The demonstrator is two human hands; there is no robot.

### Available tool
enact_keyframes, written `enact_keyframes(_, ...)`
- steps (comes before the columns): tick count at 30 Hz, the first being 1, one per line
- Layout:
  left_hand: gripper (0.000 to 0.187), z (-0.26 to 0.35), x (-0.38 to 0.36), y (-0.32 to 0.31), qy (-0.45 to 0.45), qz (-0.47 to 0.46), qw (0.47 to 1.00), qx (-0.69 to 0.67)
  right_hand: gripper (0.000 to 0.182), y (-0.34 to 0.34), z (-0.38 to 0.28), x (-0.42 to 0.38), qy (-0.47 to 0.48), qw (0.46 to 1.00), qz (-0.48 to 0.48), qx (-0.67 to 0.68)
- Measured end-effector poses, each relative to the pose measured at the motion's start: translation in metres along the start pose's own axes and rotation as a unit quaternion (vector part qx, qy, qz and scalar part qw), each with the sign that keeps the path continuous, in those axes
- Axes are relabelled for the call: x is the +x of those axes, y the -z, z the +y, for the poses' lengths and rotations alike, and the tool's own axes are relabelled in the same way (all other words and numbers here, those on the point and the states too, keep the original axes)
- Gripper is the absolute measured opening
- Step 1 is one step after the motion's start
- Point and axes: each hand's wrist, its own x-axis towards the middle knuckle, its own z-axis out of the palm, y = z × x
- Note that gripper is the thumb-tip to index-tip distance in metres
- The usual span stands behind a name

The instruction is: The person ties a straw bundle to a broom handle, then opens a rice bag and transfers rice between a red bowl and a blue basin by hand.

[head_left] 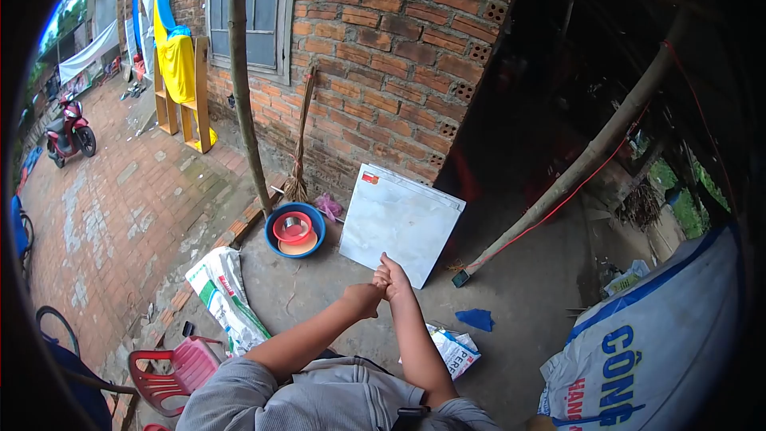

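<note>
In front of my chest my two forearms meet, hands pressed against each other. My left hand (365, 300) is closed, its knuckles against the base of my right hand. Just beyond it, my right hand (390, 278) is also closed, with one digit sticking up and forward. I cannot tell whether anything small is between the fingers. Behind the hands in this view, white flat panels (403, 219) lean by the brick wall corner, the front one bearing a red and yellow sticker. A blue basin (271, 238) with red bowls and a metal one stands to their left.
A wooden pole (246, 96) and a broom (300, 152) stand by the brick wall. Around me are a red plastic chair (195, 363), a printed sack (227, 295), a blue scrap (476, 319) and a large white sack (638, 351). A slanted pole (574, 168) carries red cord.
</note>
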Motion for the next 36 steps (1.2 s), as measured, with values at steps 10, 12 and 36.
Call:
enact_keyframes(10, 0.083, -0.013, -0.009, 0.049, -0.002, 0.042, 0.999, 0.035, 0.032, -0.041, -0.008, -0.015, 0.275, 0.848, 0.104, -0.44)
enact_keyframes(12, 0.07, -0.027, 0.003, 0.036, -0.04, 0.161, 0.985, 0.054, 0.038, -0.047, -0.011, -0.006, 0.245, 0.833, 0.089, -0.488)
enact_keyframes(36, 0.063, -0.082, -0.013, 0.063, -0.095, -0.052, 0.992, 0.072, 0.036, -0.088, 0.019, 0.059, 0.155, 0.97, 0.086, -0.167)
